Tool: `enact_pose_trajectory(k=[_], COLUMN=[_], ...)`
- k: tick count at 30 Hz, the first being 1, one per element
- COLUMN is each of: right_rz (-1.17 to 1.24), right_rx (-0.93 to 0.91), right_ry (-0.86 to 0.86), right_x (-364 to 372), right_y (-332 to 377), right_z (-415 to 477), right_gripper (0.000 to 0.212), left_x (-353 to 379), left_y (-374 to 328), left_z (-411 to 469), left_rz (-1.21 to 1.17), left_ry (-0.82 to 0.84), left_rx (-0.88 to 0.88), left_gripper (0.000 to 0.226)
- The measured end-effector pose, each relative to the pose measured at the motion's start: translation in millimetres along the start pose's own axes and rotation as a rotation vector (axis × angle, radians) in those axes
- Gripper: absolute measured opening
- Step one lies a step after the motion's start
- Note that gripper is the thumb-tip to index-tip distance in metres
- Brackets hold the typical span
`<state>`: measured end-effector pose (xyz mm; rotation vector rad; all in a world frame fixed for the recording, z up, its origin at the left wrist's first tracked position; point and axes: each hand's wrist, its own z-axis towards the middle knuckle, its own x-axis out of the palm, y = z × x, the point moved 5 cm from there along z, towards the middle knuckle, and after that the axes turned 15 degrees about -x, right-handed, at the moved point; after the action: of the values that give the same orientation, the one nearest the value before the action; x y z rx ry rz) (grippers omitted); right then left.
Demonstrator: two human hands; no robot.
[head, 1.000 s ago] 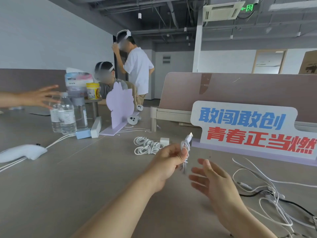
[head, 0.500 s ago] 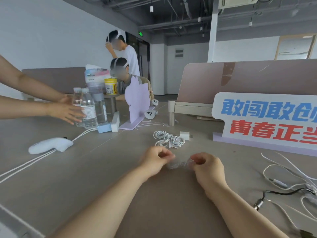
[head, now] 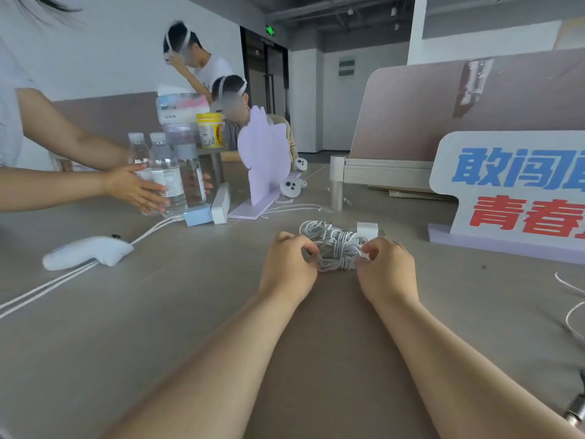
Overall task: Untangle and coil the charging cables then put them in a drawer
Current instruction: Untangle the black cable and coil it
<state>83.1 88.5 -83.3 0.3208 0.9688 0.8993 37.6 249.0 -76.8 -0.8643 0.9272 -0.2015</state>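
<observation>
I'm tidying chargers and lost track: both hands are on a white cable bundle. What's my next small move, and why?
Probably lay it on the table by the white adapter: your left hand and right hand pinch a cable bundle that looks wound, and no drawer is in view.

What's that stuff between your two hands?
A bundle of white coiled cable, pinched by the left hand and right hand, in the head view.
</observation>
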Motion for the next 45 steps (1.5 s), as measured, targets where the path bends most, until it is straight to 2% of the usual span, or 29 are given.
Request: enact_pose_trajectory(k=[5,7,11,15,18,20,22,24,26,28,30,32,33,35,38,39,41,43,45], right_rz=[0.062,0.08,0.092,0.049,-0.002,-0.024,-0.038,-0.066,-0.136,-0.275,-0.385,-0.442,-0.474,-0.555,-0.524,-0.47,-0.385,-0.445,-0.474], right_rx=[0.049,0.049,0.028,-0.013,-0.024,-0.005,0.012,0.0,-0.011,-0.044,-0.078,-0.099,-0.105,-0.092,-0.035,-0.002,0.057,0.008,-0.057], right_ry=[-0.094,-0.129,-0.278,-0.381,-0.381,-0.36,-0.274,-0.102,0.083,0.216,0.293,0.307,0.3,0.264,0.162,0.141,0.109,0.104,0.08], right_x=[-24,-40,-100,-158,-186,-198,-200,-195,-188,-184,-180,-179,-181,-189,-204,-208,-212,-211,-208], right_y=[6,11,21,22,14,4,-6,-15,-21,-27,-36,-46,-52,-67,-92,-97,-102,-94,-80], right_z=[-24,-42,-83,-117,-138,-148,-155,-157,-157,-152,-144,-132,-126,-113,-97,-93,-88,-86,-87], right_gripper=[0.027,0.029,0.031,0.03,0.03,0.033,0.04,0.052,0.062,0.066,0.061,0.048,0.038,0.022,0.019,0.018,0.015,0.016,0.017], left_x=[-11,-12,4,25,37,47,59,69,75,73,72,68,64,55,39,33,25,23,27], left_y=[-4,-10,-48,-91,-126,-141,-149,-151,-146,-139,-129,-121,-117,-106,-68,-57,-44,-46,-59], left_z=[-16,-30,-87,-146,-187,-207,-218,-216,-204,-189,-175,-167,-161,-139,-93,-81,-65,-64,-74], left_rz=[-0.035,-0.022,-0.048,0.015,0.075,0.2,0.406,0.482,0.381,0.183,-0.116,-0.355,-0.457,-0.767,-1.366,-1.5,-1.622,-1.6,-1.475], left_ry=[-0.054,-0.017,0.208,0.429,0.587,0.648,0.657,0.651,0.617,0.626,0.79,1.011,1.062,0.994,0.745,0.691,0.648,0.689,0.783], left_rx=[0.02,0.044,0.171,0.128,0.187,0.246,0.366,0.389,0.31,0.154,-0.076,-0.314,-0.401,-0.558,-0.814,-0.846,-0.816,-0.759,-0.714], left_gripper=[0.011,0.014,0.018,0.011,0.01,0.016,0.025,0.017,0.016,0.019,0.023,0.031,0.036,0.041,0.04,0.039,0.035,0.033,0.03])
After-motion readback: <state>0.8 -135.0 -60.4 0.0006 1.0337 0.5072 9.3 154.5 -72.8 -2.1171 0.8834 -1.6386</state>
